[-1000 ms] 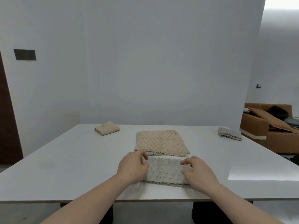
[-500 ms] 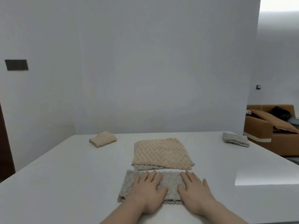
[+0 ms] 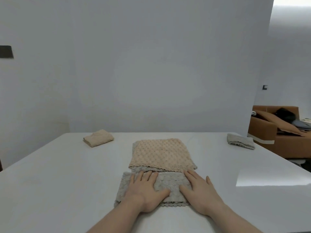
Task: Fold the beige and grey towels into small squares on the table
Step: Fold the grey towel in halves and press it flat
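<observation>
1. Head view puts the grey towel (image 3: 170, 185), folded into a long strip, directly under both hands near the front edge of the white surface (image 3: 67, 182).
2. On its left half lies the left hand (image 3: 145, 190), palm down, fingers (image 3: 148, 176) straight and slightly spread, pressing flat and gripping nothing.
3. Covering the strip's right end is the right hand (image 3: 200, 194), likewise flat with straight fingers (image 3: 191, 175), its outer edge reaching past the cloth onto the bare surface.
4. A scalloped hem of the strip shows just behind the wrists; the strip's left end sticks out to the left of the left fingers.
5. Just ahead of the fingertips sits the beige towel (image 3: 160, 153), spread as a larger rectangle, its near hem almost meeting the strip.
6. Beneath it a grey layer (image 3: 193, 165) peeks out along the near hem and at the corners; it looks like a second grey cloth, though how far it extends is hidden.
7. Well ahead and to the left of the left fingers rests a small folded beige square (image 3: 98, 137).
8. Well ahead and far to the right of the right fingers, near the surface's far right corner, rests a small folded grey square (image 3: 240, 141).
9. Beyond that corner stands a brown sofa (image 3: 279, 140) with a tan cushion and dark items on it.
10. A plain white wall (image 3: 151, 64) rises behind the surface, with a dark plate (image 3: 6, 51) on it far to the left.
</observation>
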`<act>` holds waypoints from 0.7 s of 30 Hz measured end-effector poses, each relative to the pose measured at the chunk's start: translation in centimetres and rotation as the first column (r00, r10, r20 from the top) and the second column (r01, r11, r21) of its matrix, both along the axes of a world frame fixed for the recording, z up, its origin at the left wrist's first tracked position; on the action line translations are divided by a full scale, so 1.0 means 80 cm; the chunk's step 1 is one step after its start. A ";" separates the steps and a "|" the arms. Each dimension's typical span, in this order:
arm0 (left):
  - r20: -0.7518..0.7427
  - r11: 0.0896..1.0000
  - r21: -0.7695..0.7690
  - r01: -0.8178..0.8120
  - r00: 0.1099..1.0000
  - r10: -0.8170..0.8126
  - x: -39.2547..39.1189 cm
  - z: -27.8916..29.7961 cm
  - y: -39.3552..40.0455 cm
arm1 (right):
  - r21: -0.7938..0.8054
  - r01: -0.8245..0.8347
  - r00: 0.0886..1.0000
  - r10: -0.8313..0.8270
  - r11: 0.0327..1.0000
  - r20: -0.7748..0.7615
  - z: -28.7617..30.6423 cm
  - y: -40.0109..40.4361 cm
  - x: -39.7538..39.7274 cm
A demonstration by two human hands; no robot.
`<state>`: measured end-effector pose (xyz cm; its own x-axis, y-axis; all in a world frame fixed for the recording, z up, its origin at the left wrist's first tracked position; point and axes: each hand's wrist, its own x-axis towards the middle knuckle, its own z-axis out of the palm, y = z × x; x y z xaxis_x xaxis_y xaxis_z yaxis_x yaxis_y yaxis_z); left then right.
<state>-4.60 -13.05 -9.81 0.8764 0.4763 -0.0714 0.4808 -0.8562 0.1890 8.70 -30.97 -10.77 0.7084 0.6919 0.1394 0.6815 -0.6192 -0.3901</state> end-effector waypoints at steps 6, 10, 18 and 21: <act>0.031 1.000 0.000 -0.003 1.000 0.003 -0.006 0.000 -0.004 | 0.212 0.138 0.989 -0.126 0.967 -0.073 0.002 -0.008 -0.001; 0.021 1.000 0.004 -0.006 1.000 0.006 -0.005 0.000 -0.004 | 0.182 0.200 0.976 -0.179 0.963 -0.121 0.004 -0.003 0.001; 0.011 1.000 -0.006 -0.018 1.000 0.018 -0.003 0.002 -0.004 | 0.252 0.260 0.953 -0.206 0.932 -0.221 0.016 -0.003 0.000; 0.004 1.000 0.000 -0.030 1.000 0.030 -0.001 0.003 -0.006 | 0.266 0.306 0.934 -0.235 0.914 -0.268 0.017 -0.004 0.002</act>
